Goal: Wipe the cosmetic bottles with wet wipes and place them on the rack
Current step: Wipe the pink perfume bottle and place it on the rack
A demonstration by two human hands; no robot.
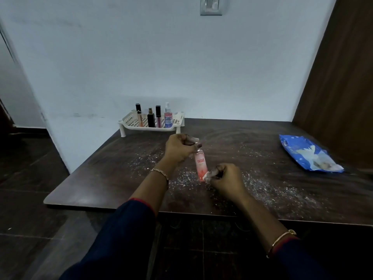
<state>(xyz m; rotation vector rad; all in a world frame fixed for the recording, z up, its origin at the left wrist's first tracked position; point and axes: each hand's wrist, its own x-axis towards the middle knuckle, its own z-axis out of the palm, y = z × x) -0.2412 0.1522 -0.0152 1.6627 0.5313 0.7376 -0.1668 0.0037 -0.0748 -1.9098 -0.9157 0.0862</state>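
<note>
A pink spray bottle [201, 165] with red lettering stands almost upright over the middle of the dark table. My left hand [179, 149] grips its clear cap at the top. My right hand [226, 178] pinches a crumpled white wet wipe [209, 175] against the bottle's lower right side. The white perforated rack [131, 121] stands at the back of the table against the wall. In it stand several cosmetic bottles: a black-capped tube [139, 116], a black bottle [151, 119], a purple gloss tube [158, 116] and a pink spray bottle [167, 117].
A blue wet-wipe pack [308, 153] lies open at the table's right side, near a brown wooden panel [339, 81]. Glittery specks are scattered over the tabletop [272, 190]. The table's left front corner [48, 199] is rounded, with dark floor beyond it.
</note>
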